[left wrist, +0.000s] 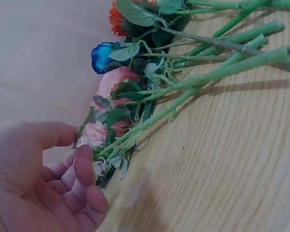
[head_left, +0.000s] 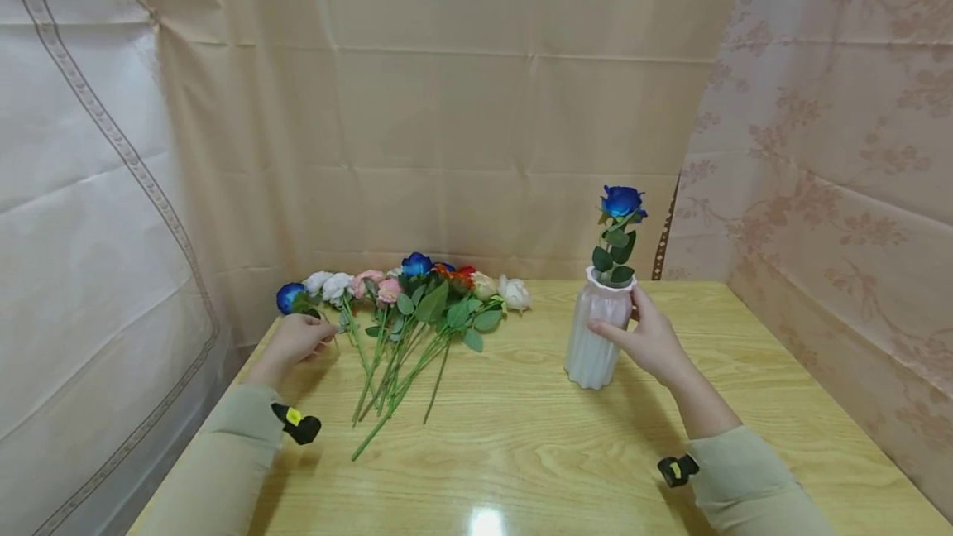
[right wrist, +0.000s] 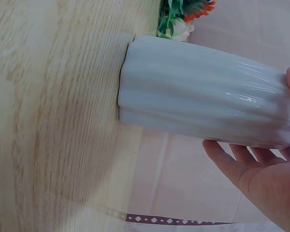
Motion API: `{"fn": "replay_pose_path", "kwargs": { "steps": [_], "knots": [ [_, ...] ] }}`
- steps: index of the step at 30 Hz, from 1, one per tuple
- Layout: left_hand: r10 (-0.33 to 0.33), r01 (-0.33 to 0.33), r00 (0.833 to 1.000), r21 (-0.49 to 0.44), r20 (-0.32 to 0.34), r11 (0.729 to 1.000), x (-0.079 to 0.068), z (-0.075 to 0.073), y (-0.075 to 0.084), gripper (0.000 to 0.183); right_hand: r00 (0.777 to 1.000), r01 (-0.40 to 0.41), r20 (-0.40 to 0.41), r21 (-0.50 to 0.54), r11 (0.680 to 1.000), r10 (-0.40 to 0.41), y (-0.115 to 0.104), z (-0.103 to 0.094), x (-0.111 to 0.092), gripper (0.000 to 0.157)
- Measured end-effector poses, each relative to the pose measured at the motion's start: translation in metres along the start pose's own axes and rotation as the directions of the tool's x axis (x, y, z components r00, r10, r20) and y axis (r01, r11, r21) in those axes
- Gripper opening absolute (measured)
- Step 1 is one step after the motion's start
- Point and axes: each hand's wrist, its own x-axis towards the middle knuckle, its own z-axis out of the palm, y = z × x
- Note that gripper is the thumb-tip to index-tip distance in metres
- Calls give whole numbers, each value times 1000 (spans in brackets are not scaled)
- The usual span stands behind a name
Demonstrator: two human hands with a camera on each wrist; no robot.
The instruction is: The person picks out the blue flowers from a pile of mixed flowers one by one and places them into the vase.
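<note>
My right hand (head_left: 653,339) grips the upper part of a white fluted vase (head_left: 591,342), thumb across its front and fingers round the far side. One blue rose (head_left: 622,202) with green leaves stands upright in the vase. In the right wrist view the vase's base meets the table. At the left, my left hand (head_left: 299,339) pinches the thin green stem (left wrist: 83,124) of another blue rose (head_left: 290,298) between thumb and fingertips. That bloom shows just beyond the knuckles in the head view and is hidden in the left wrist view.
A loose bunch of flowers lies between the hands: white blooms (head_left: 338,286), pink blooms (head_left: 389,290), a blue bloom (head_left: 416,264), orange-red blooms (head_left: 456,274) and a white rose (head_left: 514,294). Their stems (head_left: 387,412) fan toward me over the wooden table (head_left: 514,420). Curtains (head_left: 476,106) hang behind.
</note>
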Motion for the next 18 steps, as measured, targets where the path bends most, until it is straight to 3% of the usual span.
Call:
{"fn": "replay_pose_path", "kwargs": {
  "steps": [5,12,18],
  "knots": [
    [13,-12,1000,-40,18,999,-1,1,1,43,1000,1,-1,-4,1000,-1,1,0,1,91],
    [42,-36,999,-158,31,987,0,3,5,33,1000,13,0,7,1000,-13,1,0,2,91],
    [69,-62,997,-185,33,981,0,4,9,35,1000,5,3,6,1000,-5,1,0,1,91]
  ]
}}
